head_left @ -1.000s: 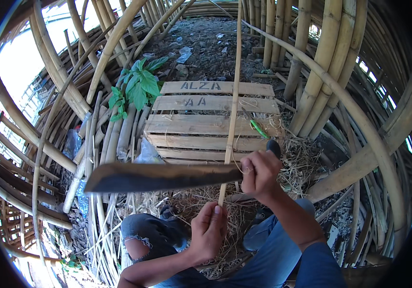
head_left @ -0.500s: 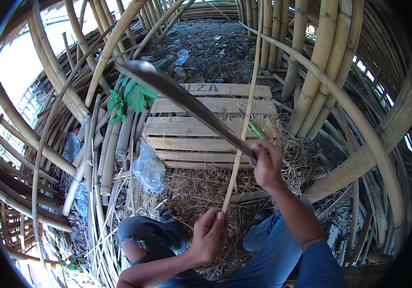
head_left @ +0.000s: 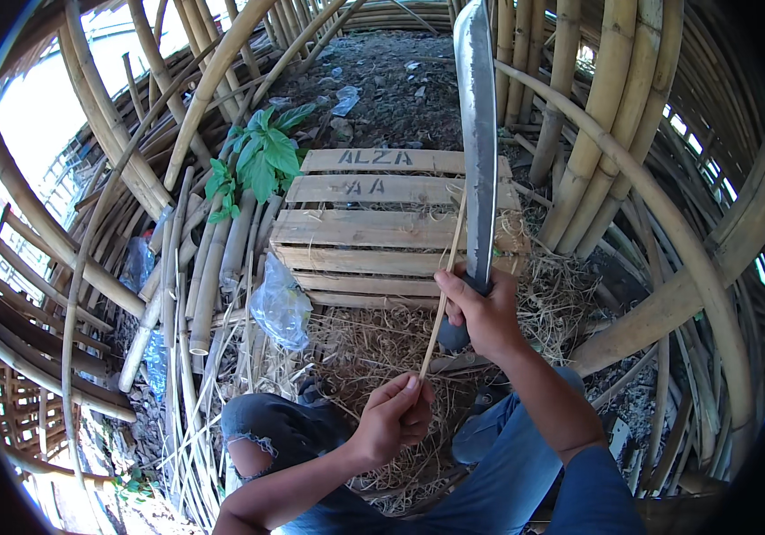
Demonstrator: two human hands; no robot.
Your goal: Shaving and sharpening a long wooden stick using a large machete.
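Closed round the dark handle of a machete, my right hand (head_left: pixel 486 312) holds its long grey blade (head_left: pixel 478 134) nearly upright, pointing away from me. A thin bamboo strip (head_left: pixel 437 332) runs from my left hand (head_left: pixel 393 419) up past the right hand's thumb and behind the blade. The left fingers pinch the strip near its lower end, above my knees. Beyond both hands stands a slatted wooden crate (head_left: pixel 355 227) with dark stencilled marks. The blade hides part of its right side. Whether the right thumb presses on the strip, I cannot tell.
Curly bamboo shavings (head_left: pixel 373 348) cover the ground around my feet. Cut bamboo poles (head_left: pixel 213 276), a crumpled clear plastic bag (head_left: pixel 281 303) and a green leafy plant (head_left: pixel 262 160) lie to the left. Upright bamboo poles (head_left: pixel 609 125) and a thick slanting pole (head_left: pixel 658 308) stand on the right.
The machete has swung from pointing far left to nearly upright. My right hand has come slightly down and nearer the left one, which still pinches the strip.
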